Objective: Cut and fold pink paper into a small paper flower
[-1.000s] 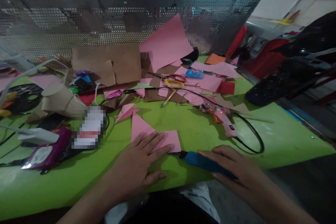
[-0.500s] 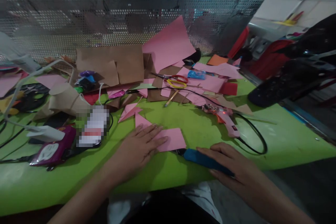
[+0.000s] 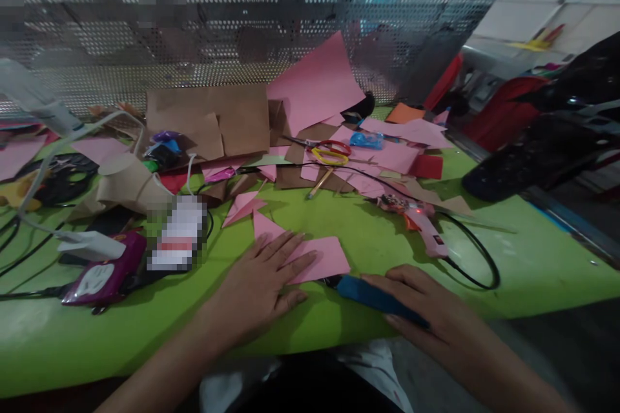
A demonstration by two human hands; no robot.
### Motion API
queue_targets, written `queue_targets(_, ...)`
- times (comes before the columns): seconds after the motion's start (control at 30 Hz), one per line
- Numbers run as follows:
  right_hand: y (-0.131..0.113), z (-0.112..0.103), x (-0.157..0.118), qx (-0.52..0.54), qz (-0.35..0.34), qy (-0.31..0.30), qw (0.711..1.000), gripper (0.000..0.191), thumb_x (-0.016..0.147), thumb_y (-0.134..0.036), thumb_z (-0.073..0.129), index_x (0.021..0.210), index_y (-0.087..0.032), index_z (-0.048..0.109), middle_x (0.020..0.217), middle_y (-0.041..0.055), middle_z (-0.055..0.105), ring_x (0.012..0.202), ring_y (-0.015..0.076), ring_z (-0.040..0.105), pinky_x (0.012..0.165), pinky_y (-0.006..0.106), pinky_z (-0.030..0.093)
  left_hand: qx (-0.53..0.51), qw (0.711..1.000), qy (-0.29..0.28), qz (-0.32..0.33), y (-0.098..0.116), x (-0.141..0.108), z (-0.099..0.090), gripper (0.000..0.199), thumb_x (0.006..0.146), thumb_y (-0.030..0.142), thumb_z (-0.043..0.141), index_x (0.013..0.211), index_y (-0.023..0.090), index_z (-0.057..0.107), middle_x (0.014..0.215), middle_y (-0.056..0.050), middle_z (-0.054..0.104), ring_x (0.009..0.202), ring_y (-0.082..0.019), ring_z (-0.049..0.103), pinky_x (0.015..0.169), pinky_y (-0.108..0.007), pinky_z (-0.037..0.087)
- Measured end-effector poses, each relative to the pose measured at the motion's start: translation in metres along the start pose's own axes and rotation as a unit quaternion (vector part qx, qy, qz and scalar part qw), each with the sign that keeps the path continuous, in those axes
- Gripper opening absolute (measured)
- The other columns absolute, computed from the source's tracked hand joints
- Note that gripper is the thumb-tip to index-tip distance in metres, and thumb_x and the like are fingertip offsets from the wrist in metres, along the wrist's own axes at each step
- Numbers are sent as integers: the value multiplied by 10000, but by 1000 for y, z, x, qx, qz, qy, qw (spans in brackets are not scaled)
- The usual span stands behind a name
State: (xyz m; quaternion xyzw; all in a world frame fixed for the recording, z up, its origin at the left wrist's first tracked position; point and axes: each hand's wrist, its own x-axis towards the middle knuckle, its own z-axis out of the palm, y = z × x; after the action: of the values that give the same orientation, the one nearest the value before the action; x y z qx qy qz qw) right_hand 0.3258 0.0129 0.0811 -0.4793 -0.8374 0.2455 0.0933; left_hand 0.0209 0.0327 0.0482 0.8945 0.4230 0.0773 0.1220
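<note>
My left hand (image 3: 268, 271) lies flat with fingers spread, pressing on a piece of pink paper (image 3: 327, 258) on the green tabletop. Its thumb rests on the table just below the paper. In my right hand (image 3: 420, 300) is a blue-handled utility knife (image 3: 371, 293), gripped with the fingers closed round the handle. The knife's dark tip points left and meets the paper's lower edge; the blade itself is hard to make out. A pointed pink paper scrap (image 3: 265, 224) sits beyond my left fingers, partly covered by them.
A pink glue gun (image 3: 426, 229) with a black cord lies to the right. Scissors (image 3: 330, 153), a pencil (image 3: 320, 184) and paper scraps spread along the back. On the left are a phone (image 3: 179, 232), a purple box (image 3: 109, 271) and cables. A perforated metal panel (image 3: 203, 45) stands behind.
My left thumb has swung out from the other fingers onto the table. The knife tip sits slightly further left along the paper's lower edge. The whole view has shifted a little.
</note>
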Motion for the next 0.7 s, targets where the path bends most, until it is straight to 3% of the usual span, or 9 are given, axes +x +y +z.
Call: queue_targets(0.7,-9,8,11,4,-8,-4,1000,412,904,-266,516,1313,-277,572,1148,99,595,1030,254,590,875,420,508,-4,997,14,-73,17,16,3,645,945,631,239,1505,309,249,1590,-56,228,1457,-270,198,1163,-547,203)
